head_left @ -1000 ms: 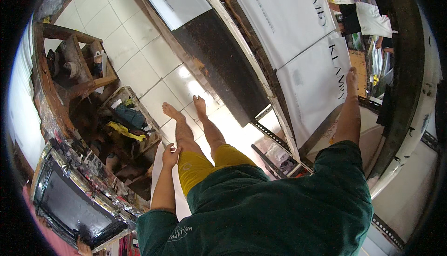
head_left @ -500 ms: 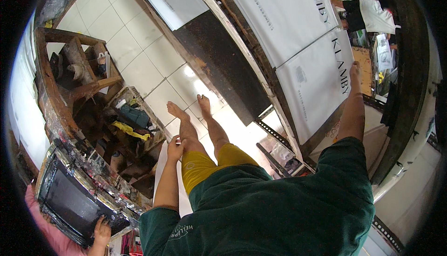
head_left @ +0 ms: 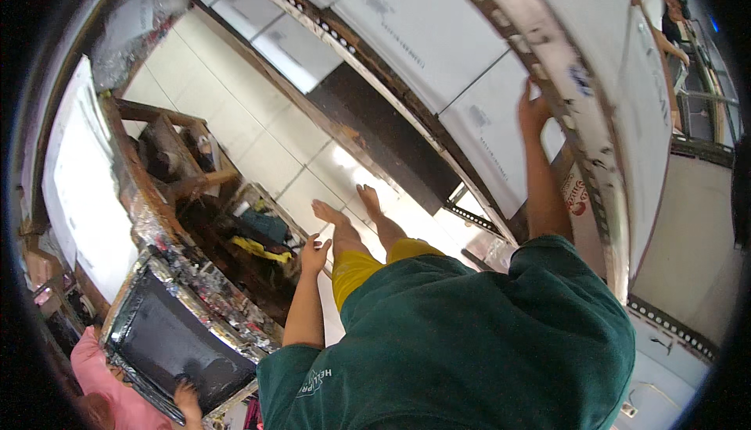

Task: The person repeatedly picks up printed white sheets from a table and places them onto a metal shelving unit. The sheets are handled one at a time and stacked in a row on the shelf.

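My right hand (head_left: 533, 109) reaches to a long pale metal rail (head_left: 559, 70) of a shelf rack; its fingertips are at or just under the rail, and its fingers look apart. Below the hand lie white printed sheets (head_left: 469, 129) side by side on a lower shelf. A higher shelf carrying a white sheet (head_left: 645, 78) now overhangs them at the right, hiding their right ends. My left hand (head_left: 315, 256) hangs beside my knee with its fingers spread, holding nothing.
At lower left a person in a pink sleeve (head_left: 113, 383) rests a hand on a dark framed screen (head_left: 184, 332). A wooden shelf unit (head_left: 176, 152) with a crate (head_left: 262, 231) of odds and ends stands at left. Another person (head_left: 665, 8) is at far upper right.
The higher shelf has come across over the right side of the sheets. My right hand has left the sheet's right edge and moved left to the rail. The view has shifted.
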{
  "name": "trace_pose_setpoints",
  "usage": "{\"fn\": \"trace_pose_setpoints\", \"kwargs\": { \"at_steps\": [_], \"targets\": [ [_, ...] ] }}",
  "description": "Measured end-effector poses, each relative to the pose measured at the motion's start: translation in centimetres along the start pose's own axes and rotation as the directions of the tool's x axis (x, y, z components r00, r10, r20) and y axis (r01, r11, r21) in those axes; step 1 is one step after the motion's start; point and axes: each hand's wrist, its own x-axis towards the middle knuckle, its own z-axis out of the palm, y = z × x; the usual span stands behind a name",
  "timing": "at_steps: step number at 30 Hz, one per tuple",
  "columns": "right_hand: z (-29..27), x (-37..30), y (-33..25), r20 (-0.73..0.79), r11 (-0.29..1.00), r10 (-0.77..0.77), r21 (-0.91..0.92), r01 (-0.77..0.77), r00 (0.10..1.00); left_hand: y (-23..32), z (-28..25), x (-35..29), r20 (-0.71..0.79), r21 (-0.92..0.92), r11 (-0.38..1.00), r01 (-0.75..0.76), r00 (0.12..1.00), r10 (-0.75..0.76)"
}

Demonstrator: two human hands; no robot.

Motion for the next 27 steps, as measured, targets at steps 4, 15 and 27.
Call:
{"fn": "trace_pose_setpoints", "kwargs": {
  "at_steps": [4, 15, 27],
  "targets": [
    [-9.5, -6.1, -18.9, 0.361, 0.93, -0.176, 0.366, 0.035, 0.916, 2.1, -3.9, 0.1, -0.048, 0.02, 0.995, -0.095, 0.994, 0.096],
    [-10.0, -15.7, -25.7, 0.785, 0.782, -0.619, 0.615, -0.099, -0.011, 6.5, -13.6, 2.2, -0.045, 0.164, 0.951, -0.264, 0.961, 0.274],
    [-5.5, -12.0, -28.1, 0.859, 0.78, -0.485, 0.51, -0.362, 0.165, 7.0, -20.6, 5.9, -0.084, 0.258, 0.93, -0.262, 0.953, 0.291]
  ]
}}
